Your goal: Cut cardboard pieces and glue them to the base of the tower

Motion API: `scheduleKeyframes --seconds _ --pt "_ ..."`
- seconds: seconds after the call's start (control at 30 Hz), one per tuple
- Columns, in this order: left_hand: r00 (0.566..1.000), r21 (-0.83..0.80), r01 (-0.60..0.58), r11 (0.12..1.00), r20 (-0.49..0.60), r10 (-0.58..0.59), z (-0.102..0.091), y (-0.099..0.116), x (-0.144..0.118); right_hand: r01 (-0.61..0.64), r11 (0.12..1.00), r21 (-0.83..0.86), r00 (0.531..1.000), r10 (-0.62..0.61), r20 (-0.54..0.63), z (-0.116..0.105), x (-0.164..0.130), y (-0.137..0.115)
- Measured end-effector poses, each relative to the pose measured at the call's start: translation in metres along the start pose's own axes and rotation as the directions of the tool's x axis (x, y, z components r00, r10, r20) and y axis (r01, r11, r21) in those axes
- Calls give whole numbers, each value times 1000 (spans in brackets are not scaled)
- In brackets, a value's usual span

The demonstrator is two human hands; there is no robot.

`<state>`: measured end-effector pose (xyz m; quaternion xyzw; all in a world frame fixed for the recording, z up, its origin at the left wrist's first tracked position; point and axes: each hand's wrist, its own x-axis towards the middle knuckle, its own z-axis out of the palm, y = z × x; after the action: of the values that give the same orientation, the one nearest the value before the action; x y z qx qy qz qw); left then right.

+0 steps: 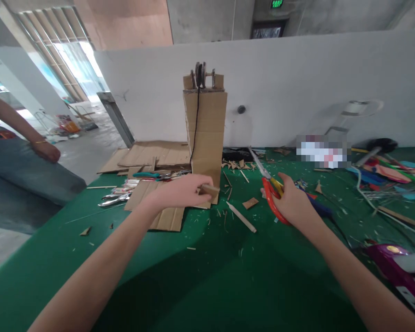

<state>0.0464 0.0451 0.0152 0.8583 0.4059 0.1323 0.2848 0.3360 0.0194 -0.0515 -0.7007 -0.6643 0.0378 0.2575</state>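
My left hand fingers pinching a small cardboard piece, half hidden, right hand fingers wrapped round red scissors, handles covered.

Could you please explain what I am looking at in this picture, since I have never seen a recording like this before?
There is no machine here: a person works with bare hands, and the one picture comes from a camera worn on their head, looking forward and down. The left hand pinches a small cardboard piece at the foot of an upright cardboard tower, which has a black string hanging from a small wheel on top. The right hand holds orange-handled scissors. The green table is strewn with flat cardboard sheets, a wooden stick, pliers and scraps. Another person sits at the far left.
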Motion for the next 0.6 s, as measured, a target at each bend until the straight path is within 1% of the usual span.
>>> scheduleKeyframes --seconds 0.07,0.1,0.17,0.33,0.43,0.5,0.57,0.6 --pt "992 178 5 984 123 -28 -2 -9 0 -12 999 -36 996 15 83 5 4 8" --pt "985 236 19 971 160 -58 -1 -13 0 -2 999 -54 994 8 111 8 5 10" --pt "975 299 51 953 192 -113 1 -19 2 30 995 -90 991 -18 129 14 8 11" --pt "962 234 123 964 211 -174 0 -26 1 129 965 -227 991 -118 63 26 16 3" --pt "942 287 148 946 251 -224 -3 -33 0 120 954 -275 992 -128 -13 29 19 0" --pt "945 337 151 929 227 -236 -4 -38 0 111 966 -233 985 -138 -104 30 19 0" --pt "967 363 147 920 142 -211 -5 -42 1 143 971 -190 969 -176 -172 30 17 2" --pt "978 366 147 919 85 -190 -4 -42 1 171 967 -189 963 -204 -178 29 16 3"
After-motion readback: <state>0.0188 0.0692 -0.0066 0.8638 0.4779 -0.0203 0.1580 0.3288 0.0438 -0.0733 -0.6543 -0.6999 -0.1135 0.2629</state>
